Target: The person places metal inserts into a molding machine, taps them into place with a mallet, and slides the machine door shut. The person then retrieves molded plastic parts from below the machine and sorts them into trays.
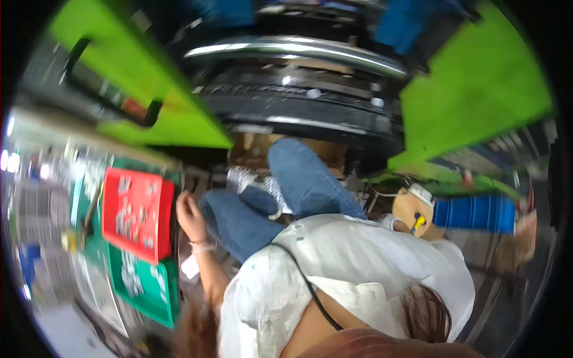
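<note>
My left hand (190,216) is just right of a red tray (167,218), with a band around its wrist. Motion smears the fingers, but they look loosely apart and nothing shows in them. Whether they touch the tray's side I cannot tell. Small pale pieces (124,224) lie scattered inside the red tray. Below it stands a green tray (174,298), also holding small light pieces. My right hand does not show; the white shirt covers that side.
Green machine doors with a black handle (110,98) stand open left and right (477,89). A metal bar (298,49) crosses the dark machine ahead. A blue bin (474,215) and a round tan surface (407,209) bearing a yellow item (419,222) are at right.
</note>
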A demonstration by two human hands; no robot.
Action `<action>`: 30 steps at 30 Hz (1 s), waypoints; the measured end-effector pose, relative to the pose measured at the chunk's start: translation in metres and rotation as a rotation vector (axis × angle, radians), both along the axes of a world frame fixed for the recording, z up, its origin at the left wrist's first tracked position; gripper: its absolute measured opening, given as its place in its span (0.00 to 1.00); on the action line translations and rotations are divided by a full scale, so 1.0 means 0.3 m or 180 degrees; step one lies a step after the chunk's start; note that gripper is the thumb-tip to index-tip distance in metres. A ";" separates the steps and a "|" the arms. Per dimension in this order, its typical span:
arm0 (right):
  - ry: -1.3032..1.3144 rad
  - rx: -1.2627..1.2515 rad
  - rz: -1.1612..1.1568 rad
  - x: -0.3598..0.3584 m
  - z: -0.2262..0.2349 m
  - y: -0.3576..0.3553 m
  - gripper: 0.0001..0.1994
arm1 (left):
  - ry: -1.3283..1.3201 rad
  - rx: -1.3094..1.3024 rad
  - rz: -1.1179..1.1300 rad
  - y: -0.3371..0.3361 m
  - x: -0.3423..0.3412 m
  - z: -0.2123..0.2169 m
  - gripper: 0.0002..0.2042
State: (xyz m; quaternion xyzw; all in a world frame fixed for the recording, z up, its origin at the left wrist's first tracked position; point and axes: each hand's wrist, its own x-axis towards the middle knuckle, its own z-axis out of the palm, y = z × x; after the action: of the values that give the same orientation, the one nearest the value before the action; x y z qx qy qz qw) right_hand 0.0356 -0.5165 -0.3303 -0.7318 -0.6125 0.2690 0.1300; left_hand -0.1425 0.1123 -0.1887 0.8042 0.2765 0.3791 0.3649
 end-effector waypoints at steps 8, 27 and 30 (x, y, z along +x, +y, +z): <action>0.1340 0.0057 0.2137 0.179 -0.154 0.477 0.21 | 0.1752 0.0408 0.2798 0.475 -0.920 0.060 0.17; 0.1752 -0.0805 0.0375 0.391 -0.089 0.365 0.19 | 0.2950 -0.1355 0.1427 0.488 -0.945 -0.040 0.33; 0.1799 -0.0894 -0.0009 0.409 -0.070 0.326 0.19 | 0.3156 -0.1065 0.1500 0.483 -0.935 -0.021 0.31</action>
State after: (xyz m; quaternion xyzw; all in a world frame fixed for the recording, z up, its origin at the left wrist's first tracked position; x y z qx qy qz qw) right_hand 0.1582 -0.4186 -0.3512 -0.6398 -0.5079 0.5435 0.1931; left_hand -0.4230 0.2573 -0.1951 0.7338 0.6425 -0.0211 0.2196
